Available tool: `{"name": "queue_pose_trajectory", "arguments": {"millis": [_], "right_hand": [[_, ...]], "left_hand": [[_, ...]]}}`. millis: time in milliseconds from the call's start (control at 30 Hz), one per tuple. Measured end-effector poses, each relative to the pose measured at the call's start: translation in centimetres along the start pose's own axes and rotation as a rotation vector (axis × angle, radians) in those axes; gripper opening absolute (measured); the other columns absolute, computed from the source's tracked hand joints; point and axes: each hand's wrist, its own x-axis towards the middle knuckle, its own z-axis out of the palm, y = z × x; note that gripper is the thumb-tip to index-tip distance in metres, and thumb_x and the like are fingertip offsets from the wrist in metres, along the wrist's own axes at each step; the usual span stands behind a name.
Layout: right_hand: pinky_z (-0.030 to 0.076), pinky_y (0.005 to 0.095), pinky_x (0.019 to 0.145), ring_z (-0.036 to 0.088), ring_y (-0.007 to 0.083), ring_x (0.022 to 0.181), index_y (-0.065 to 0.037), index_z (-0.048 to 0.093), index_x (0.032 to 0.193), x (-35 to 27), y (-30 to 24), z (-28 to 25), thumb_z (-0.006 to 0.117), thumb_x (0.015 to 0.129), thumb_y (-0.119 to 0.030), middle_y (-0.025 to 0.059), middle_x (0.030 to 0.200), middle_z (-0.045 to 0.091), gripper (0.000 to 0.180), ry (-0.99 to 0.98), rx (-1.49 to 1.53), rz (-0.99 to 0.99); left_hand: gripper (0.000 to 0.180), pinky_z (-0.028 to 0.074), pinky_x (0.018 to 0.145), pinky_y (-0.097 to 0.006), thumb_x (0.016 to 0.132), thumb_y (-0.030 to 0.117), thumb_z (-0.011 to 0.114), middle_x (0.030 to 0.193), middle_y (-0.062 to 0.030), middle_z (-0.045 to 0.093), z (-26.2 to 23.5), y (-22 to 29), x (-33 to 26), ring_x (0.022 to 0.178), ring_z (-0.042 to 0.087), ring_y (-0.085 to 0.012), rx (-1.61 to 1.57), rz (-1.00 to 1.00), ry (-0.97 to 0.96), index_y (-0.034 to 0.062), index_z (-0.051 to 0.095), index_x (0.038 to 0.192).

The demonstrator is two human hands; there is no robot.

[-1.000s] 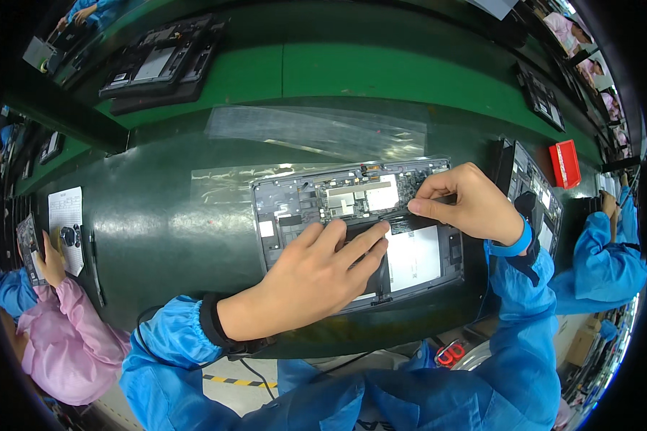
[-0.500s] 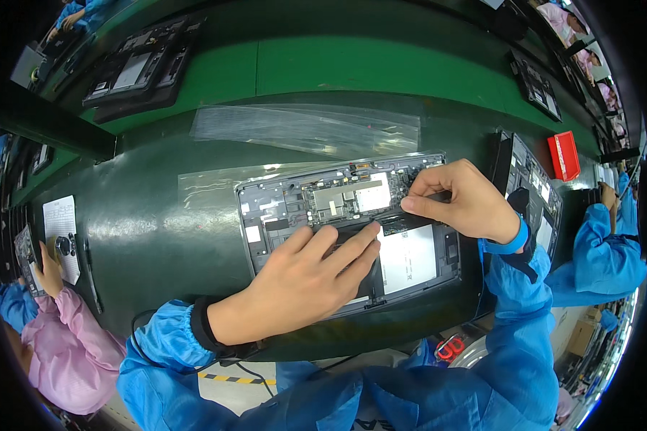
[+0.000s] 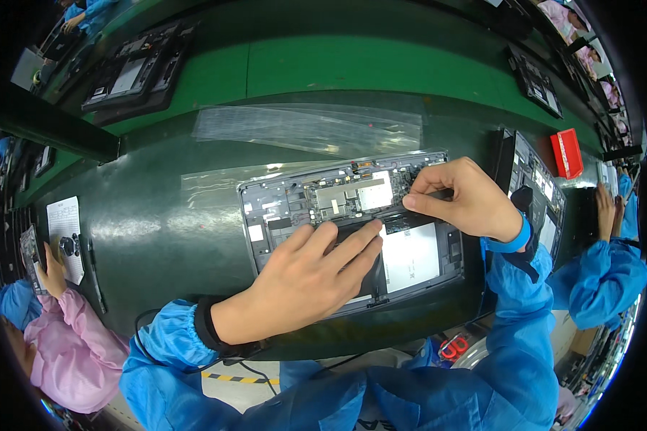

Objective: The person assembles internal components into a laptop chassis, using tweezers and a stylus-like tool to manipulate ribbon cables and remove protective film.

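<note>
An opened flat electronic device, like a laptop base or tablet (image 3: 254,201), lies tilted on the bench before me. Its circuit board (image 3: 332,195) runs along the far half. A battery block with a white label (image 3: 412,260) shows in the near half. My left hand (image 3: 302,276) rests over the near-left part, fingers stretched out, fingertips touching near the middle below the board. At the board's right end, my right hand (image 3: 471,205) has thumb and forefinger pinched together. Whatever they hold, if anything, is too small or hidden to make out. A blue band (image 3: 514,239) circles that wrist.
Clear plastic sheets (image 3: 309,128) lie behind the device. Another opened device (image 3: 535,183) and a red bin (image 3: 568,153) stand right. Paper (image 3: 65,219) and a pen (image 3: 95,276) lie left. Co-workers sit both sides; more devices (image 3: 133,68) sit on the green far strip.
My hands keep nearly the same pose on the device. The view has shifted slightly. At the right, a co-worker's hands and sleeve have moved.
</note>
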Motion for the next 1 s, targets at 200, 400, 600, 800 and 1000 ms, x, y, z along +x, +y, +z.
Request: {"name": "queue_pose_trajectory", "arguments": {"millis": [200,400,600,800,1000], "right_hand": [[0.047,0.0341,0.058,0.064,0.0192,0.06,0.003,0.074,0.088,-0.1,0.2,-0.3,0.077,0.094,-0.021,0.0149,0.069,0.07,0.025,-0.019,0.0,-0.02],[0.047,0.0345,0.058,0.064,0.0195,0.06,0.003,0.074,0.087,0.0,0.1,-0.1,0.077,0.094,-0.021,0.0156,0.07,0.07,0.025,-0.004,-0.044,-0.037],[0.047,0.0372,0.058,0.065,0.0261,0.061,0.002,0.074,0.087,0.0,0.1,-0.5,0.076,0.094,-0.022,0.0166,0.07,0.069,0.024,0.018,-0.068,-0.041],[0.043,0.0377,0.081,0.061,0.0297,0.078,-0.002,0.067,0.098,-0.1,-1.3,0.8,0.068,0.099,-0.025,0.0123,0.079,0.064,0.023,0.366,-0.544,-0.279],[0.036,0.0395,0.095,0.06,0.027,0.085,-0.004,0.062,0.104,0.3,0.0,3.9,0.084,0.079,-0.03,0.0101,0.087,0.063,0.043,0.367,-0.403,-0.306]], "left_hand": [[0.049,0.047,0.068,-0.031,0.08,0.017,0.078,0.137,-0.0027,0.064,0.2,-0.1,0.2,0.079,0.049,-0.0189,-0.004,0.005,0.003,0.0039,0.069,0.126],[0.049,0.047,0.069,-0.031,0.081,0.018,0.077,0.137,-0.0026,0.064,0.3,-0.1,0.1,0.079,0.049,-0.019,0.006,0.005,0.003,0.0038,0.068,0.127],[0.048,0.048,0.072,-0.033,0.084,0.018,0.075,0.138,-0.0027,0.063,0.1,-0.2,0.5,0.083,0.052,-0.0198,-0.07,-0.008,-0.024,0.0045,0.067,0.129],[0.047,0.048,0.075,-0.034,0.085,0.017,0.074,0.136,-0.0026,0.064,-0.3,-0.1,0.5,0.085,0.055,-0.0208,-0.065,-0.025,-0.025,0.0049,0.067,0.13],[0.045,0.049,0.076,-0.034,0.085,0.017,0.074,0.132,-0.0017,0.066,-0.2,-0.4,0.3,0.089,0.056,-0.021,-0.037,-0.011,-0.025,0.0061,0.069,0.128]]}}
